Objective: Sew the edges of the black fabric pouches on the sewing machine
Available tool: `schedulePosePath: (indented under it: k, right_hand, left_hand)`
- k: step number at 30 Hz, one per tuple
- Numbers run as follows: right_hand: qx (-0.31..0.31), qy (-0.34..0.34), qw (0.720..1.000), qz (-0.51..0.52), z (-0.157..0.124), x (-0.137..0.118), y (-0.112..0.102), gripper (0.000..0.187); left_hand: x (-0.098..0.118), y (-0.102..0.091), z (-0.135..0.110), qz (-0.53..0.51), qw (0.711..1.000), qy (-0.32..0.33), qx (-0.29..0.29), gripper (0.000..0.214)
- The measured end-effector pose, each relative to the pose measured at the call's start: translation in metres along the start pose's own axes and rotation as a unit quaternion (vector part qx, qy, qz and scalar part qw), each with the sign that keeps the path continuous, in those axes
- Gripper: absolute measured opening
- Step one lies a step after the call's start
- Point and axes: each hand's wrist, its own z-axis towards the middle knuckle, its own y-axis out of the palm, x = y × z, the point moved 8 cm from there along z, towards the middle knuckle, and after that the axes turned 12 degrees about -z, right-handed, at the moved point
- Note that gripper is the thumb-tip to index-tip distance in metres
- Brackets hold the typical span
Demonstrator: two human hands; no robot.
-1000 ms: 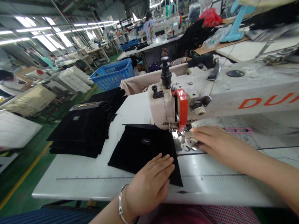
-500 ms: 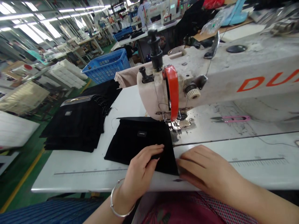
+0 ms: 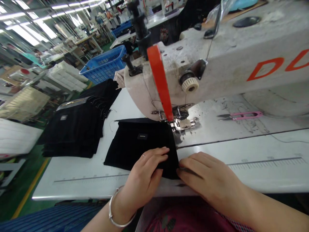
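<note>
A black fabric piece [image 3: 130, 148] with a small dark label lies on the white sewing table, its top right corner at the presser foot [image 3: 182, 125] of the sewing machine [image 3: 217, 67]. My left hand [image 3: 147, 174] rests on the lower right part of the cloth, fingers extended over it and thumb apart. At the lower right corner, the fingertips of my right hand [image 3: 207, 177] pinch the edge of the cloth. The needle area is partly hidden by the orange-red guard [image 3: 160, 82].
To the left, a stack of black fabric pieces [image 3: 74, 129] lies on the table [image 3: 116, 187]. Pink thread snips [image 3: 241, 116] rest on the machine bed at right. Beyond the table stands a blue plastic basket [image 3: 103, 64]. A ruler scale runs along the front edge.
The view has moved closer to the machine. The fingers of my right hand have closed in on the cloth's lower right corner. My left hand stays on the cloth.
</note>
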Motion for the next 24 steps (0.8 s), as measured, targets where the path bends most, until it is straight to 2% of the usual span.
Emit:
schedulePosePath:
  k: [3, 6, 9, 11, 13, 14, 16, 18, 21, 24]
  right_hand:
    - [0.009, -0.003, 1.0, 0.006, 0.001, -0.001, -0.003, 0.02]
    - [0.0, -0.004, 1.0, 0.006, 0.002, -0.001, -0.003, 0.022]
    - [-0.022, -0.003, 1.0, 0.004, 0.003, -0.001, -0.002, 0.018]
    - [-0.027, -0.009, 1.0, 0.005, 0.005, -0.002, -0.004, 0.013]
    - [-0.018, -0.015, 1.0, 0.009, 0.007, -0.002, -0.008, 0.006]
    - [-0.01, -0.016, 1.0, 0.011, 0.008, -0.001, -0.01, 0.004]
    - [0.001, -0.015, 1.0, 0.017, 0.01, 0.0, -0.012, 0.003]
    - [0.005, -0.015, 1.0, 0.021, 0.01, 0.001, -0.012, 0.005]
    - [0.006, -0.018, 1.0, 0.018, 0.009, 0.001, -0.012, 0.007]
    - [0.005, -0.015, 1.0, 0.014, 0.008, 0.001, -0.012, 0.007]
  left_hand:
    - [0.006, 0.006, 0.009, 0.082, 0.995, 0.034, -0.053, 0.053]
    - [0.006, 0.009, 0.015, 0.119, 0.99, 0.042, -0.064, 0.059]
    - [0.004, 0.006, 0.017, 0.098, 0.992, 0.024, -0.075, 0.05]
    - [0.004, 0.0, 0.021, 0.039, 0.996, 0.004, -0.081, 0.041]
    - [-0.002, -0.011, 0.031, -0.019, 0.998, -0.038, -0.048, 0.038]
    - [-0.006, -0.019, 0.038, -0.024, 0.998, -0.064, -0.012, 0.035]
    - [-0.016, -0.032, 0.052, 0.021, 0.991, -0.108, 0.076, 0.022]
    - [-0.023, -0.037, 0.067, 0.089, 0.978, -0.132, 0.131, 0.018]
    - [-0.034, -0.031, 0.085, 0.133, 0.967, -0.154, 0.152, 0.022]
    - [-0.039, -0.03, 0.088, 0.131, 0.962, -0.154, 0.185, 0.019]
